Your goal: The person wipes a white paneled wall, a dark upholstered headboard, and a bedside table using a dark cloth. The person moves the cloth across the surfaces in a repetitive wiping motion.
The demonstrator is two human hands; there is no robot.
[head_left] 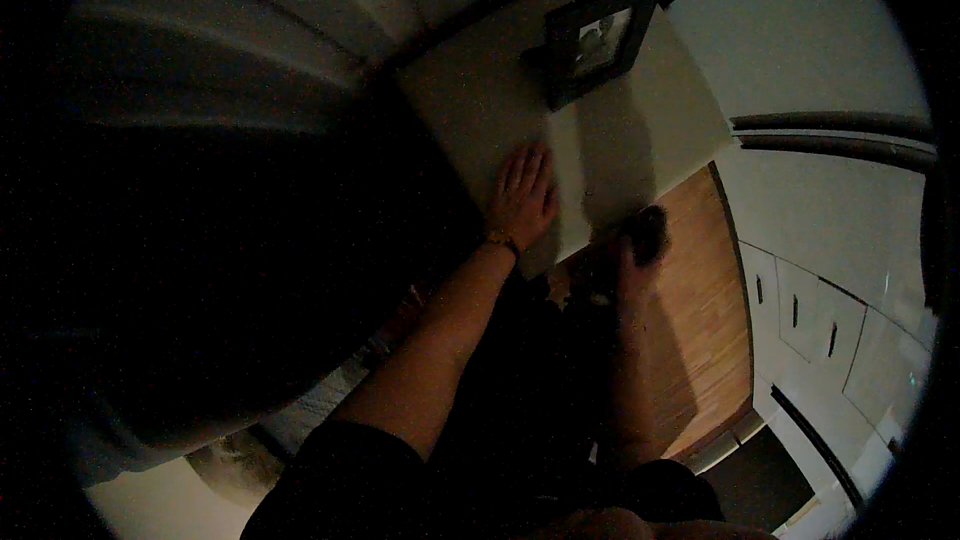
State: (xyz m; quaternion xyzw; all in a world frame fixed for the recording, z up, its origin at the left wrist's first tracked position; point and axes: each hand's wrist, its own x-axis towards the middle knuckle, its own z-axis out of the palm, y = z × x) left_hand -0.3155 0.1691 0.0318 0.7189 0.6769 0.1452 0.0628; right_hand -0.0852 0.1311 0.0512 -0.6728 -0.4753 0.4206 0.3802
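My left hand [522, 194] lies flat on a pale tabletop [480, 90], fingers stretched out and slightly apart, with nothing held in it. A dark bracelet [503, 240] circles that wrist. Just off the table's near right edge, my right hand [637, 265] is closed on a dark, rounded, fuzzy-edged thing [650, 227]. Dim light and blur hide its kind, and most of those fingers are in shadow. Farther back on the tabletop stands a black picture frame [562, 80] with a black-and-white picture, tilted back slightly.
Pale pleated curtains [330, 10] hang behind and left of the table, above a large black area. Wooden flooring [690, 310] lies to the right, bordered by white cabinets [800, 290] with dark handles. A furry animal-like shape [235, 465] is at the lower left.
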